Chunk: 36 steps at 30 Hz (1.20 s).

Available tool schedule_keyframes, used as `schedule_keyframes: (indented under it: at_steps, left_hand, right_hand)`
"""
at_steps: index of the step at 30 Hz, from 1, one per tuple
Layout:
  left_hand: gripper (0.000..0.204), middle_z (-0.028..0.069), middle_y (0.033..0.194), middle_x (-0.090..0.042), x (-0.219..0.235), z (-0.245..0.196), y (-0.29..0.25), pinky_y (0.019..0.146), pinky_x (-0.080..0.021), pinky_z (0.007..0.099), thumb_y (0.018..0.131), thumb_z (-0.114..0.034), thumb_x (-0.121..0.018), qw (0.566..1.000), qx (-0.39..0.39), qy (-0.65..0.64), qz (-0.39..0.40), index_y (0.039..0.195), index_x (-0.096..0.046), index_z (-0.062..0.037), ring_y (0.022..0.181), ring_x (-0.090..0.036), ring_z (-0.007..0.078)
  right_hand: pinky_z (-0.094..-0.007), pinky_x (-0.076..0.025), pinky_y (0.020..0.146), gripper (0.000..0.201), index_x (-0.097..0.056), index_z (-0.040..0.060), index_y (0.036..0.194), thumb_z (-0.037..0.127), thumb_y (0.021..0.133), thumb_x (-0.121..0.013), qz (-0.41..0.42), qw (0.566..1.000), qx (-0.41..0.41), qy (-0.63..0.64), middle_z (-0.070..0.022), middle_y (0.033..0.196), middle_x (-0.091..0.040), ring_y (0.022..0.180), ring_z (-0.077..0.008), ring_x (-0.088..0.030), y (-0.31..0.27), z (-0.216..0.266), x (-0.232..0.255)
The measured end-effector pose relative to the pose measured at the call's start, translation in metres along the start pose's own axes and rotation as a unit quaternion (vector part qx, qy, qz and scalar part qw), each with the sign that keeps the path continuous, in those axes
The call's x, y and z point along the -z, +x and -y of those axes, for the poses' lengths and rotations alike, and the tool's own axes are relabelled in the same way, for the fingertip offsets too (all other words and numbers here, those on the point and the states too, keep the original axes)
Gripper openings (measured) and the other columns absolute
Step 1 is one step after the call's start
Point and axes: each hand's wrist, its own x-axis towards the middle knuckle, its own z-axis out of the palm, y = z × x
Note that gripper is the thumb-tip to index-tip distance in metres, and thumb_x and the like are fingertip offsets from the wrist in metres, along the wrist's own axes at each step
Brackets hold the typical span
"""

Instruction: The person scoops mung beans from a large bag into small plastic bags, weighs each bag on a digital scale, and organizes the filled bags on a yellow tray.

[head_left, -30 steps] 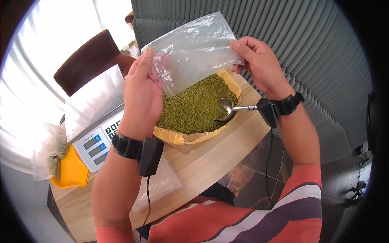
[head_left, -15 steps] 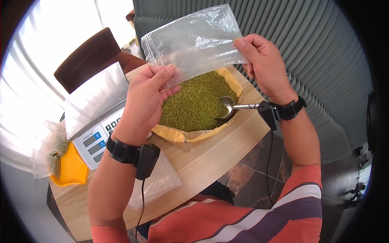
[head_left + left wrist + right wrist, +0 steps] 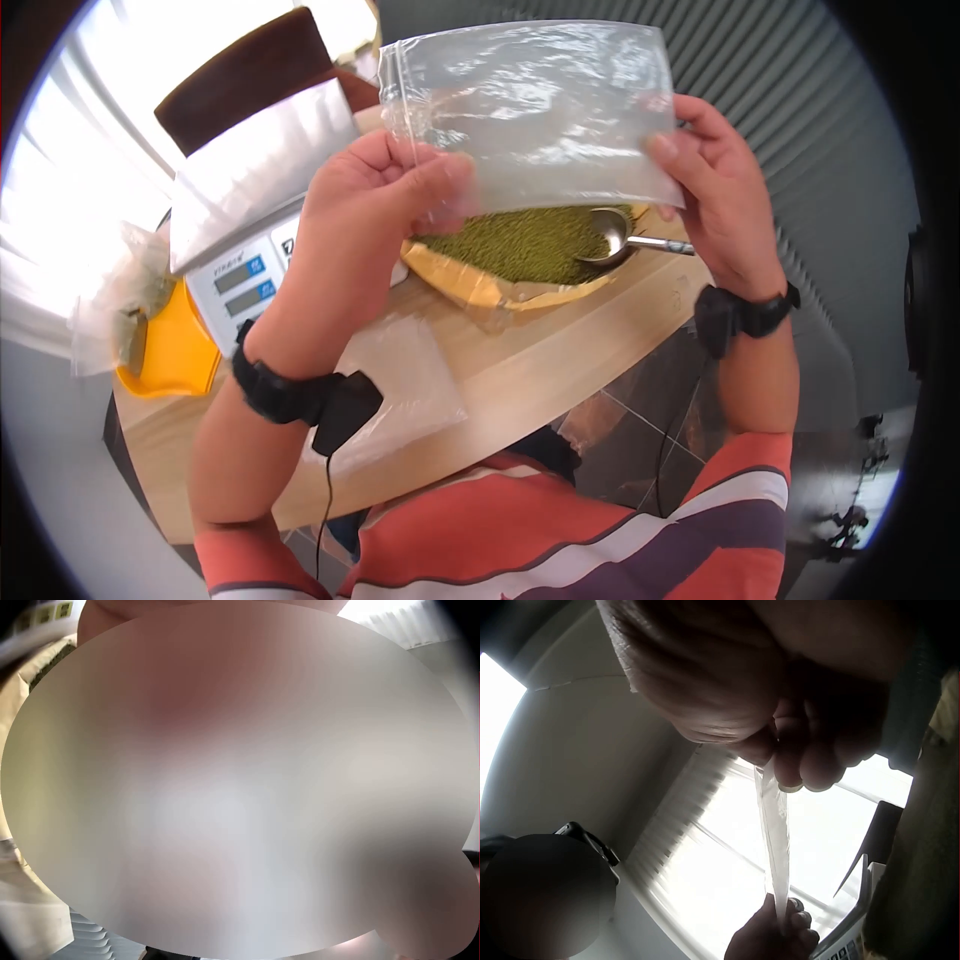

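A clear plastic zip bag [image 3: 540, 110], flat and apparently empty, is stretched between both hands above the table. My left hand [image 3: 365, 215] pinches its lower left part near the zip strip, thumb in front. At the opposite end, my right hand [image 3: 730, 195] grips the bag's edge between thumb and fingers; the right wrist view shows the bag [image 3: 775, 832] edge-on below those fingertips. Beneath it stands an open paper sack [image 3: 465, 283] of green beans [image 3: 520, 248], partly hidden by the bag. A metal scoop [image 3: 625, 241] rests in the beans. The left wrist view is mostly blurred.
A digital scale [image 3: 240, 275] with a metal pan stands at the left, beside a yellow scoop-shaped tray [image 3: 175, 350] and a filled plastic bag [image 3: 140, 290]. More clear bags [image 3: 405, 385] lie on the wooden table [image 3: 520, 390]. A brown chair [image 3: 245, 80] is behind the scale.
My left hand has shifted its hold from the bag's left end to its lower edge near the zip. The bag now hangs more level, and hands and bag sit further right in view.
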Motion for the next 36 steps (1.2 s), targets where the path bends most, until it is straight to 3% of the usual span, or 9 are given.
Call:
schedule_keyframes:
  at_steps: [3,14,21,24,26,27,29,31,36]
  left_hand:
    - [0.011,0.0098,0.103,-0.079,0.033,-0.010,-0.056,0.077,-0.063,0.0298,0.108,-0.012,-0.074,0.992,0.083,0.090,0.033,0.106,-0.068,-0.0037,0.091,-0.076,0.0146]
    - [0.014,0.0022,0.097,-0.080,0.127,0.007,-0.221,0.071,-0.056,0.0249,0.109,-0.016,-0.076,0.916,0.352,0.170,-0.087,0.113,-0.075,-0.0024,0.087,-0.075,0.0100]
    - [0.022,0.0013,0.096,-0.077,0.132,0.001,-0.251,0.070,-0.055,0.0286,0.105,-0.013,-0.081,0.929,0.304,0.140,-0.154,0.119,-0.069,-0.0019,0.086,-0.075,0.0119]
    - [0.028,0.0066,0.100,-0.079,0.138,-0.005,-0.258,0.073,-0.057,0.0314,0.098,-0.007,-0.085,0.884,0.216,0.338,-0.239,0.120,-0.069,-0.0014,0.083,-0.076,0.0188]
    - [0.040,0.0119,0.104,-0.079,0.126,-0.011,-0.239,0.076,-0.059,0.0368,0.091,-0.005,-0.089,0.775,-0.084,0.620,-0.096,0.125,-0.069,-0.0014,0.085,-0.077,0.0287]
    - [0.047,0.0178,0.120,-0.078,0.109,-0.012,-0.220,0.091,-0.061,0.0435,0.088,-0.011,-0.090,0.746,-0.117,0.653,-0.059,0.130,-0.069,-0.0018,0.107,-0.076,0.0390]
    - [0.064,0.0239,0.153,-0.064,0.099,0.006,-0.194,0.119,-0.050,0.0503,0.091,-0.025,-0.089,0.708,-0.132,0.692,0.052,0.146,-0.065,-0.0022,0.143,-0.061,0.0421]
    - [0.073,0.0254,0.162,-0.054,0.103,0.025,-0.188,0.125,-0.042,0.0532,0.093,-0.036,-0.086,0.683,-0.097,0.718,0.089,0.152,-0.060,-0.0029,0.151,-0.051,0.0425]
    - [0.092,0.0288,0.173,-0.039,0.129,0.056,-0.195,0.133,-0.029,0.0583,0.099,-0.063,-0.069,0.633,-0.024,0.755,0.168,0.168,-0.044,-0.0057,0.161,-0.039,0.0441]
  right_hand:
    - [-0.0224,-0.053,0.069,0.044,-0.057,-0.0005,0.149,0.009,0.108,-0.071,-0.048,0.998,-0.033,0.002,-0.0045,0.105,-0.079,0.080,-0.0045,-0.065,-0.033,-0.021,-0.033]
    - [-0.0323,-0.052,0.067,0.088,-0.029,0.0047,0.174,0.009,0.102,-0.078,0.180,0.964,-0.182,-0.072,-0.0082,0.072,-0.067,0.066,-0.0168,-0.066,-0.118,-0.109,-0.163]
    - [-0.0372,-0.054,0.066,0.066,-0.059,0.0056,0.157,0.012,0.095,-0.083,0.137,0.936,-0.012,-0.325,-0.0110,0.078,-0.070,0.066,-0.0250,-0.067,-0.108,-0.106,-0.152]
    - [-0.0411,-0.057,0.074,0.064,-0.064,0.0061,0.152,0.016,0.092,-0.087,0.175,0.913,0.082,-0.359,-0.0128,0.093,-0.073,0.081,-0.0277,-0.071,-0.098,-0.100,-0.151]
    - [-0.0435,-0.059,0.081,0.067,-0.064,0.0069,0.152,0.018,0.090,-0.089,0.223,0.890,0.136,-0.375,-0.0145,0.106,-0.075,0.094,-0.0298,-0.074,-0.089,-0.098,-0.159]
    - [-0.0467,-0.056,0.096,0.070,-0.062,0.0080,0.155,0.023,0.092,-0.088,0.257,0.871,0.175,-0.379,-0.0177,0.126,-0.070,0.115,-0.0348,-0.068,-0.083,-0.098,-0.172]
    - [-0.0500,-0.053,0.110,0.073,-0.059,0.0092,0.158,0.028,0.093,-0.087,0.295,0.849,0.220,-0.380,-0.0209,0.147,-0.064,0.137,-0.0398,-0.063,-0.075,-0.103,-0.189]
    - [-0.0562,-0.036,0.129,0.078,-0.052,0.0117,0.165,0.042,0.099,-0.079,0.368,0.793,0.204,-0.441,-0.0226,0.173,-0.041,0.161,-0.0459,-0.038,-0.072,-0.117,-0.199]
    - [-0.0627,-0.025,0.133,0.083,-0.046,0.0134,0.169,0.054,0.102,-0.071,0.408,0.752,0.206,-0.475,-0.0224,0.177,-0.037,0.164,-0.0447,-0.032,-0.074,-0.143,-0.197]
